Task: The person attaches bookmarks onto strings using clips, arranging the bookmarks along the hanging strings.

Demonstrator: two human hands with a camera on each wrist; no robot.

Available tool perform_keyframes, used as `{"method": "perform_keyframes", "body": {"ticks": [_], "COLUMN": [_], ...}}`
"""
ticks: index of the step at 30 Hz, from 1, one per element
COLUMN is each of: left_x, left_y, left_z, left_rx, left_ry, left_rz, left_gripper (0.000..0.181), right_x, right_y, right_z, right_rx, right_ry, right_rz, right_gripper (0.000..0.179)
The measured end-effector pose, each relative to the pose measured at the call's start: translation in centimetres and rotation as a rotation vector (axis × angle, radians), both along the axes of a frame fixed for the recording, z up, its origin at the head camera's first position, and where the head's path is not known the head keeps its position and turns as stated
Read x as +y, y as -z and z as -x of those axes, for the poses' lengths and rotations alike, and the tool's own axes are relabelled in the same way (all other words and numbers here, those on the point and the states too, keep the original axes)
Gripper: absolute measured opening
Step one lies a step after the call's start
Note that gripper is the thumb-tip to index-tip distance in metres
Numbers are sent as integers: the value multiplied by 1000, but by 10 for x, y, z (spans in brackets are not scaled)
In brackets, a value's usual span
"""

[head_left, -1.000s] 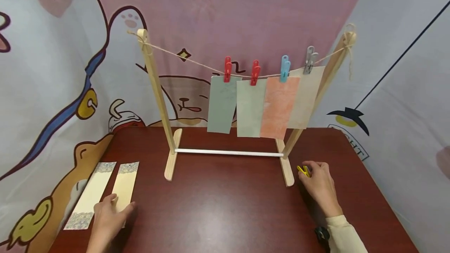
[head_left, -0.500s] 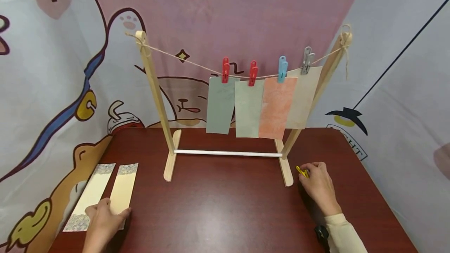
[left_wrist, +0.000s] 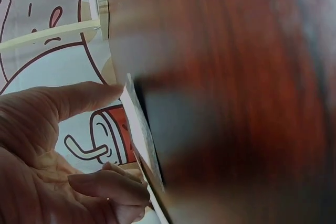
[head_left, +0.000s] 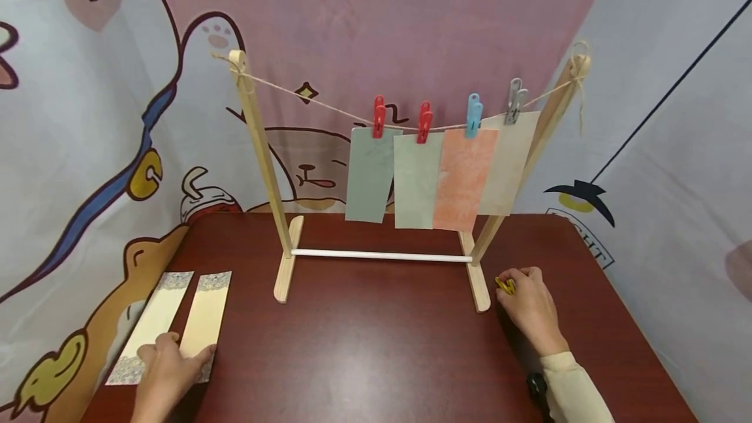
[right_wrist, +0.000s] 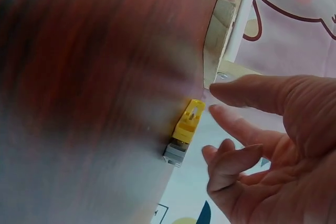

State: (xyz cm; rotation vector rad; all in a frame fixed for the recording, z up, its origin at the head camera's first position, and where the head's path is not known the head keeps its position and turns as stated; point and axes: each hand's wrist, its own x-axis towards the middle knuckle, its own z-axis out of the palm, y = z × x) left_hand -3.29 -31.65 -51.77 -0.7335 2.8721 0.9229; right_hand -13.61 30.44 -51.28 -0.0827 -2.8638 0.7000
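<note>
My left hand point(head_left: 164, 374) spreads over the near end of the right-hand cream paper strip point(head_left: 205, 309). In the left wrist view its thumb touches one edge of the paper point(left_wrist: 139, 129), while curled fingers lie at the other edge. To the left is a second cream strip point(head_left: 154, 312) with patterned ends. My right hand point(head_left: 531, 309) hovers beside a yellow clothespin point(right_wrist: 190, 121) at the table's right. Thumb and index finger stand apart from it in the right wrist view. Against that clothespin lies a grey one point(right_wrist: 176, 153).
A wooden stand point(head_left: 262, 155) with a white crossbar point(head_left: 382, 255) rises at the back. Along its string point(head_left: 311, 102) hang several coloured papers point(head_left: 369, 175), held by red, blue and grey clothespins. Behind the table point(head_left: 352, 344) is a patterned cloth.
My left hand has slid slightly left and nearer along the strip. My right hand has shifted a little left, closer to the yellow clothespin. The hanging papers stay put.
</note>
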Motion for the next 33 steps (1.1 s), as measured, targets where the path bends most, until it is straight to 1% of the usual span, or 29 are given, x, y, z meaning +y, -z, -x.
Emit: {"method": "perform_keyframes", "body": {"ticks": [3,6,8,13,16,19,20,22,25,27,30,33], "left_x": [-1,-2,-2,-10,-16,-21,-23,-26,-29,-31,-31,-29], "left_y": [1,1,1,-4,-4,-2,-2,-3,-7,-9,-11,-12], "left_z": [0,1,1,3,5,6,5,4,1,0,0,-1], "left_rx": [-3,-8,-12,-70,-89,-79,-74,-68,-54,-25,32,74], "left_ry": [-1,21,36,100,128,136,139,144,130,105,41,-32], "left_rz": [27,36,38,63,77,74,67,57,12,-21,-118,-224], "left_gripper": [76,71,70,76,78,75,71,60,45,38,35,35], "right_x": [1,2,2,2,3,3,3,4,4,5,7,10], "right_y": [2,2,1,-2,-2,-2,-2,-1,-1,0,1,0], "right_z": [2,2,3,6,7,7,7,8,8,7,7,7], "right_rx": [-28,-31,-26,-16,-30,-48,-48,-33,8,34,49,37], "right_ry": [-16,-17,-5,22,5,-18,-26,-38,-50,-54,-43,-28], "right_rz": [-13,-18,-8,-7,-25,-43,-49,-60,-71,-72,-60,-31], "right_gripper": [19,16,20,31,23,11,8,10,16,19,21,20]}}
